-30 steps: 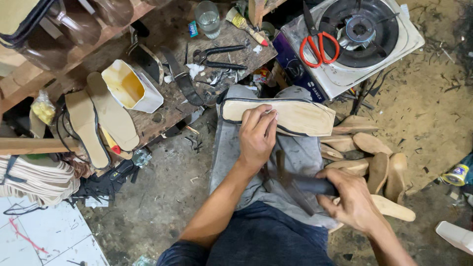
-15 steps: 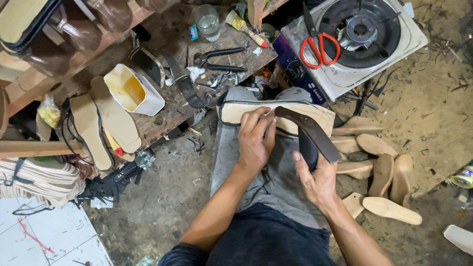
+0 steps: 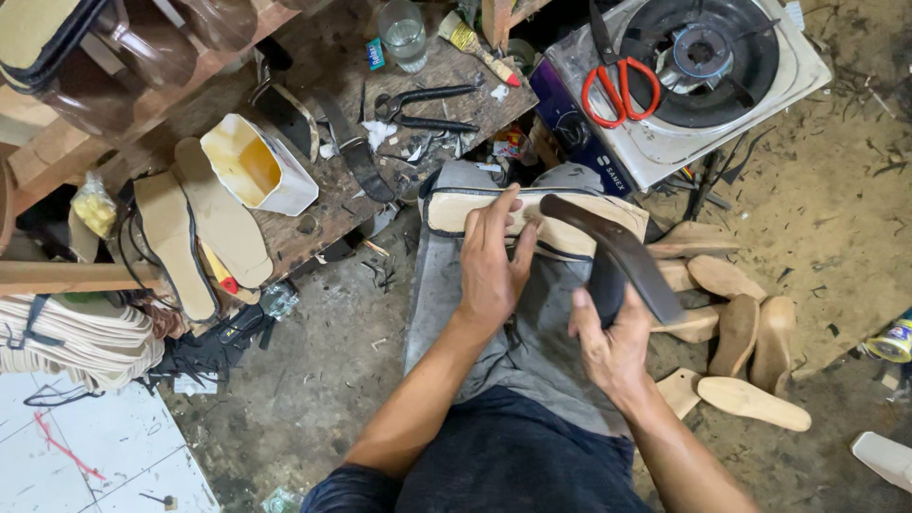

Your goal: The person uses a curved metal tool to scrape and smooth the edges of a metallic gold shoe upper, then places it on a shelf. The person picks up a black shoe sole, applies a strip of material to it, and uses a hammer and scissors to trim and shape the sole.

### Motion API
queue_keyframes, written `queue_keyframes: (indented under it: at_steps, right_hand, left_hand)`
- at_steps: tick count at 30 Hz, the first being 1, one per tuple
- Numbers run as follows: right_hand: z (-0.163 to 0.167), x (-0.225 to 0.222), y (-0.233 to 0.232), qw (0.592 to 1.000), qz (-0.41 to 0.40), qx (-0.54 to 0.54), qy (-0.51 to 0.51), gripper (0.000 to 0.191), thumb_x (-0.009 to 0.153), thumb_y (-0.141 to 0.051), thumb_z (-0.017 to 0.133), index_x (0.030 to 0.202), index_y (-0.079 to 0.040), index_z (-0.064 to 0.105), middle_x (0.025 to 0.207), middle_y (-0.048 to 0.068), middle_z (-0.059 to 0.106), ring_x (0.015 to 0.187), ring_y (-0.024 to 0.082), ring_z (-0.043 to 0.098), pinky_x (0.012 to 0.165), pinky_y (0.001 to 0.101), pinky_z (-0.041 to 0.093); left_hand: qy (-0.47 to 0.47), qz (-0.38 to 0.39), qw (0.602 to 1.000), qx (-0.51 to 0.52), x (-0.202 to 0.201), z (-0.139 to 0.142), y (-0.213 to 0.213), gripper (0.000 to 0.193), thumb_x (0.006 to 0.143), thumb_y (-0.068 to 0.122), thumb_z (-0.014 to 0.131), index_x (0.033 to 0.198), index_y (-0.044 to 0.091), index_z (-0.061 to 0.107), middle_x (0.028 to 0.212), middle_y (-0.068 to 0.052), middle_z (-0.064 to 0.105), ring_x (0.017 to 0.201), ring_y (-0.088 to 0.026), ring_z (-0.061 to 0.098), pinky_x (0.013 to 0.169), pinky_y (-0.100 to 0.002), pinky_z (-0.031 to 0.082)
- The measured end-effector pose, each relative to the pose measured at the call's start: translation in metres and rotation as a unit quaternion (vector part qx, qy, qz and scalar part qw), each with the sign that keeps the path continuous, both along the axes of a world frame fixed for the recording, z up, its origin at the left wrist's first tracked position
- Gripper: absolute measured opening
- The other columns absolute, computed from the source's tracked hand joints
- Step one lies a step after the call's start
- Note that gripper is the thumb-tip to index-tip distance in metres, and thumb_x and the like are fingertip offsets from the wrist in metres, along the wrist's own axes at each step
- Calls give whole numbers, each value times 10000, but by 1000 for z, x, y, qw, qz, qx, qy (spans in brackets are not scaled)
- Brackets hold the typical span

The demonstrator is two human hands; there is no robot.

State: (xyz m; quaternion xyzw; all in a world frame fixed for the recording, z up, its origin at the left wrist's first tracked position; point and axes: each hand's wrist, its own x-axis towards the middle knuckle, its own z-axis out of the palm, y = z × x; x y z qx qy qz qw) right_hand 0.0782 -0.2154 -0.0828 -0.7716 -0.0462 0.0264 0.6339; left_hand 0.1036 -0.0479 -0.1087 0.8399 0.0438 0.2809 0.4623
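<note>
The person is sitting with a pale tan shoe insole edged in dark binding point(image 3: 532, 220) lying across the grey cloth over the knees point(image 3: 532, 323), just off the near edge of the cluttered wooden workbench point(image 3: 446, 81). The left hand point(image 3: 492, 266) is lying flat on the insole, fingers spread and pressing down near its middle, pinning it rather than pinching it. The right hand point(image 3: 608, 347) is wrapped closed around the handle of a dark, flat-faced metal hammer point(image 3: 617, 255), whose long head is angling over the insole's right end.

To do this well, the blows would best be landing flat, so the face is not biting into the binding, and the pinning fingers look close to the hammer head, so keeping them back from the struck patch seems wise. Steady pressure from the left palm should be stopping the insole sliding on the cloth.

On the workbench, black pincers point(image 3: 427, 106) are lying near a clear drinking glass point(image 3: 403, 33); red-handled scissors point(image 3: 619, 84) are resting on the white single-burner gas stove point(image 3: 760, 104). Bare wooden soles point(image 3: 741, 332) are lying scattered on the dirt floor to the right.
</note>
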Motion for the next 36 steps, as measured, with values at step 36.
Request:
queue_keyframes:
  at_steps: [36]
  right_hand:
    - [-56,-26,-20,999,11,-47,24,282,975,-239,652,1090,16,613,636,27,585,518,110,555,496,296,457]
  left_hand:
    - [44,-78,990,109,-3,20,16,804,816,70,803,1503,-53,402,1269,-195,597,1118,-352,553,1000,-437,465]
